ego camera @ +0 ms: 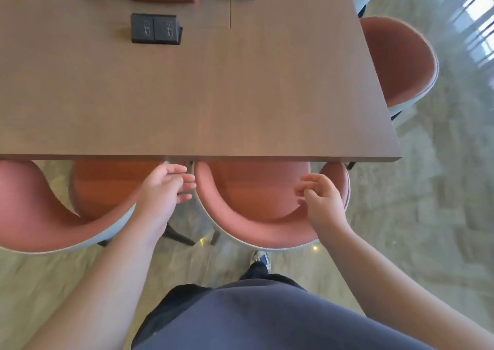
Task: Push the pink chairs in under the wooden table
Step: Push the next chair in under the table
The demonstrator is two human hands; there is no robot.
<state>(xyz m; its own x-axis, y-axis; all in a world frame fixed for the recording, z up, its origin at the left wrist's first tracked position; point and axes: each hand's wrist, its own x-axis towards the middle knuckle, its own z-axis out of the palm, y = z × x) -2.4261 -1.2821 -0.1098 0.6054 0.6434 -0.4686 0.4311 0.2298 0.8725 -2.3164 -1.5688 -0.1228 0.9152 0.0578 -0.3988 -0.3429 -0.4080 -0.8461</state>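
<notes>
Wooden table [240, 95]: a broad rectangular slab of brown wood grain, matte, with a sharp straight near edge; rigid, and judged the fixed limit that the chairs must slide beneath.

Middle chair [256, 226]: a pink tub chair directly before the person, its round seat partly under the table's near edge and its curved padded back toward the person. The upholstery looks soft and slightly grippy, the outer shell pale grey, the legs dark and thin. It is judged moderately heavy but stiff enough to move as one piece; the polished floor [427, 216] should let the legs slide. The best hold is probably the top of the curved back, one hand on each side, pushed level so it does not tip.

Left chair [40, 224]: same build, turned at an angle, seat partly under the table. Side chair [398, 61]: same kind, at the table's right edge, seat largely showing.

Socket box [154, 28]: a black, hard plastic block on the tabletop.

Left hand [167, 189]: fingers loosely extended, holding nothing, beside the middle chair's left rim; contact cannot be told. Right hand [322, 200]: fingers loosely curled, empty, over the right rim.
</notes>
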